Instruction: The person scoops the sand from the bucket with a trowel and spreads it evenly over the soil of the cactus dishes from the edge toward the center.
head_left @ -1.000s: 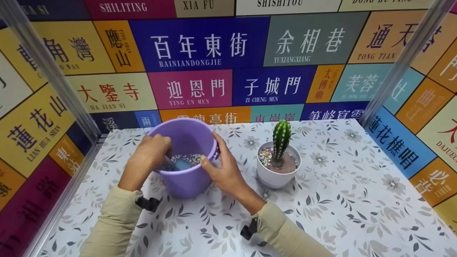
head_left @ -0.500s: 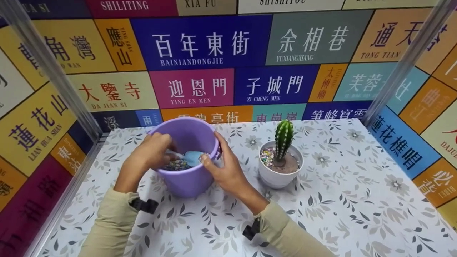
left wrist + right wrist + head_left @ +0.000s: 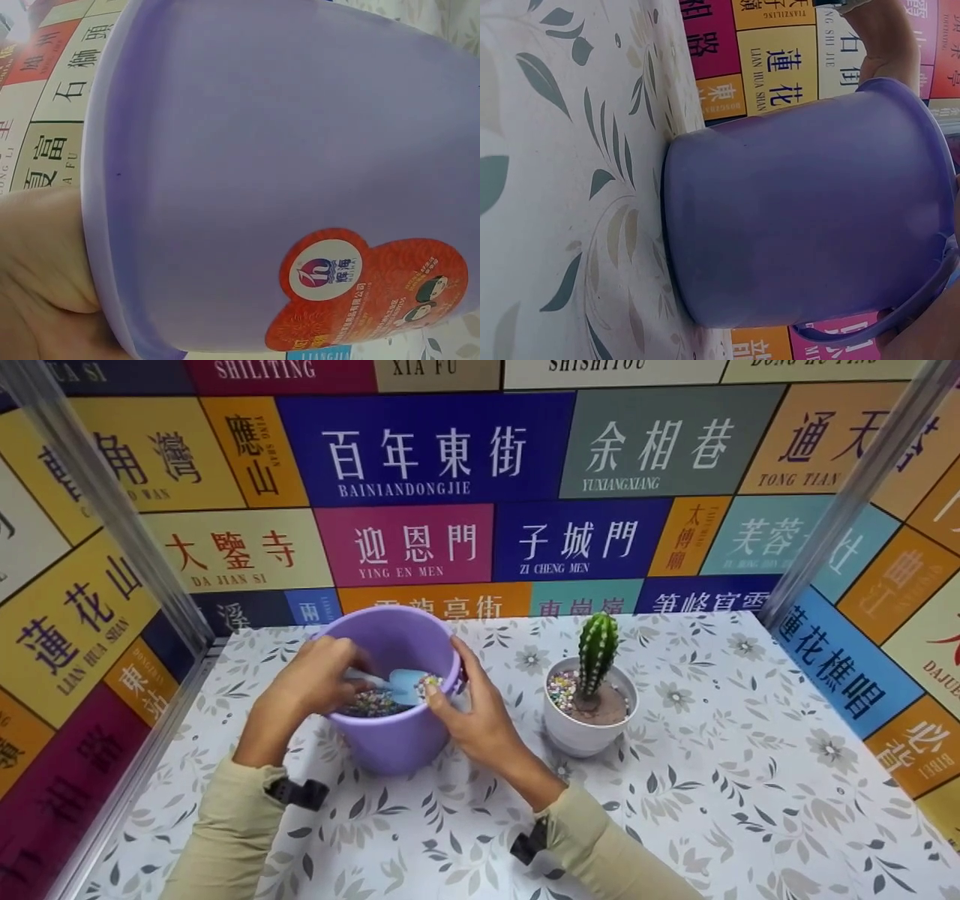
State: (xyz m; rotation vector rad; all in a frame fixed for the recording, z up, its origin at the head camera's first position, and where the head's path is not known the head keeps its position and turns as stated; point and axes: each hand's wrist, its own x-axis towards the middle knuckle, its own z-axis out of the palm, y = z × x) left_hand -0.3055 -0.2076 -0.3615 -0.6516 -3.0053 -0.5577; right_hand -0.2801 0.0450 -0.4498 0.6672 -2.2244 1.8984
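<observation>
A purple bucket (image 3: pixel 397 746) stands on the table with small multicoloured pebbles (image 3: pixel 369 703) inside. My left hand (image 3: pixel 315 671) reaches over its left rim and grips a light blue scoop (image 3: pixel 405 684), the handle mostly hidden by the fingers. Pale, colourful pebbles lie at the scoop's tip, near my right thumb. My right hand (image 3: pixel 480 716) holds the bucket's right rim, thumb on the inner side and fingers outside. In the right wrist view the bucket's handle (image 3: pixel 889 322) hangs down beside that hand. A red label (image 3: pixel 367 296) shows on the bucket's wall in the left wrist view.
Right of the bucket, a white pot (image 3: pixel 589 735) holds a green cactus (image 3: pixel 598 656) with brown soil and coloured pebbles at its base. A leaf-patterned cloth (image 3: pixel 712 810) covers the table. Panels with printed Chinese signs (image 3: pixel 420 450) stand behind and at both sides.
My left hand has shifted slightly left. The scoop has risen out of the pebbles toward the right rim, and pebbles now show on it. My right hand keeps its hold on the rim.
</observation>
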